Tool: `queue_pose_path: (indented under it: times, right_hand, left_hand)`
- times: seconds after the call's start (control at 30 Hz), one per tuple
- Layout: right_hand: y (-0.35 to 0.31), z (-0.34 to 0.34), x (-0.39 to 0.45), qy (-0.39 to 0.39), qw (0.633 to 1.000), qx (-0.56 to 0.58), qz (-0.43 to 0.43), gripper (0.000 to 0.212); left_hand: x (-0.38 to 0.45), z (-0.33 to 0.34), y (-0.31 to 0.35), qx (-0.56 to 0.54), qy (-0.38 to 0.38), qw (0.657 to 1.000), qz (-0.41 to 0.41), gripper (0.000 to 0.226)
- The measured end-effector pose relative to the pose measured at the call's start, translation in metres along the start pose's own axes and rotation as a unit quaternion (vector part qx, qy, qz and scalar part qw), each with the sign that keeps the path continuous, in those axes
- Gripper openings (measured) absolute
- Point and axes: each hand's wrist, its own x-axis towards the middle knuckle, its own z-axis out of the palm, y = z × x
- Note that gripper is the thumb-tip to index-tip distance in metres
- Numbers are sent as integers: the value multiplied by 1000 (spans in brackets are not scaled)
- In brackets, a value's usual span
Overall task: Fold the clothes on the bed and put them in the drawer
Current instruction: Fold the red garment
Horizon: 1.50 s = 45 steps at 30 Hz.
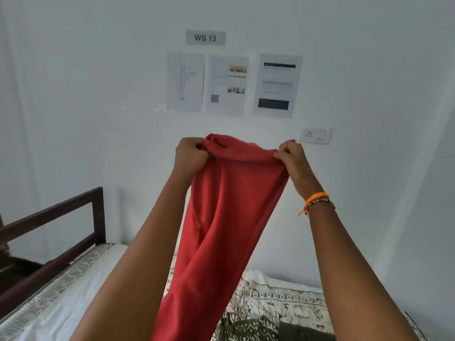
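Red garment (221, 217) held high over bed (61, 303), top edge pinched by left hand (189, 153) and right hand (293, 158) fingers; likely shaken straight before folding.

On the white wall (98, 94) ahead of me hangs a grey sign (205, 37) reading "WS 13", with three printed sheets (229, 86) taped side by side just below it. Lower right of those sits a white switch and socket plate (315, 136). A dark wooden rail (56, 230) stands at my left.
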Motion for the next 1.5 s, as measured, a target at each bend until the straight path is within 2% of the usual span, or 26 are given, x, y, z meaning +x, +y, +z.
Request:
queue_pose_path:
  times: [0.1, 0.2, 0.23, 0.27, 0.33, 0.37, 0.43, 0.5, 0.57, 0.63, 0.7, 0.77, 0.83, 0.9, 1.0, 1.03, 1.07, 1.1, 1.13, 1.17, 1.23, 1.3, 1.33, 1.4, 1.43, 1.5]
  right_hand:
    - [-20, -14, 8, -61, 996, -47, -54, 33]
    - [-29, -32, 12, -102, 980, 153, -72, 45]
    - [-29, -33, 14, -95, 973, 205, -57, 45]
    - [-28, -33, 15, -73, 974, 211, -41, 44]
    - [-22, -24, 12, -12, 989, 149, -12, 55]
    - [-18, -20, 10, 14, 991, 134, 1, 58]
    - [-8, -16, 2, 39, 990, 136, 13, 49]
    - [2, -21, -9, 12, 984, 176, 27, 38]
    - [8, -30, -20, -60, 966, 247, 41, 31]
    - [12, -37, -28, -101, 958, 266, 39, 37]
    - [18, -32, -32, -98, 978, 177, 45, 36]
    - [24, -19, -35, -68, 994, 48, 72, 23]
    - [33, -10, -40, -52, 994, 8, 99, 16]
    - [42, -16, -51, -58, 993, -10, 101, 17]
    - [49, -33, -67, -146, 979, 50, 135, 25]
    - [48, -32, -65, -151, 973, 85, 151, 24]
    - [49, -28, -58, -120, 971, 128, 161, 21]
    - [53, -23, -51, -77, 962, 189, 180, 16]
    - [57, -15, -47, -50, 935, 282, 208, 13]
    - [65, -7, -49, -47, 898, 361, 246, 25]
    - [108, 10, -90, -82, 847, 397, 345, 64]
    - [158, 28, -161, -120, 799, 374, 454, 89]
    - [177, 38, -201, -127, 766, 384, 500, 93]
    - [198, 51, -245, -114, 731, 406, 536, 88]
    - [201, 58, -256, -108, 723, 409, 546, 80]
    - [202, 61, -257, -100, 734, 370, 560, 50]
  left_hand:
    - [3, -13, 24, -106, 6, 994, 31, 20]
    - [3, -35, 23, -242, -133, 961, -1, 15]
    - [4, -40, 17, -217, -157, 963, -32, 14]
    - [7, -41, 12, -132, -163, 976, -53, 16]
    - [10, -40, 4, 47, -115, 991, -52, 24]
    - [10, -37, -1, 65, -99, 992, -50, 26]
    - [1, -37, -7, 1, -98, 994, -54, 29]
    - [-11, -47, -21, -91, -160, 981, -55, 27]
    - [-22, -59, -36, -189, -267, 941, -85, 28]
    - [-30, -65, -50, -252, -327, 901, -131, 31]
    - [-31, -56, -60, -189, -304, 920, -158, 26]
    - [-33, -41, -63, -48, -265, 951, -153, 23]
    - [-39, -31, -65, 5, -270, 953, -138, 25]
    - [-48, -34, -69, -23, -308, 940, -146, 25]
    - [-62, -48, -73, -93, -441, 874, -180, 26]
    - [-62, -48, -73, -142, -453, 859, -190, 27]
    - [-59, -43, -72, -205, -427, 857, -202, 29]
    - [-56, -36, -74, -269, -371, 859, -227, 32]
    - [-54, -28, -78, -319, -309, 856, -266, 40]
    - [-55, -21, -86, -346, -271, 842, -313, 56]
    - [-84, -15, -126, -363, -272, 796, -401, 89]
    - [-130, -19, -167, -351, -305, 747, -476, 95]
    - [-157, -22, -185, -344, -317, 725, -505, 91]
    - [-188, -20, -202, -307, -322, 715, -540, 66]
    - [-198, -17, -205, -277, -315, 722, -551, 49]
    - [-206, -11, -207, -212, -322, 741, -550, 21]
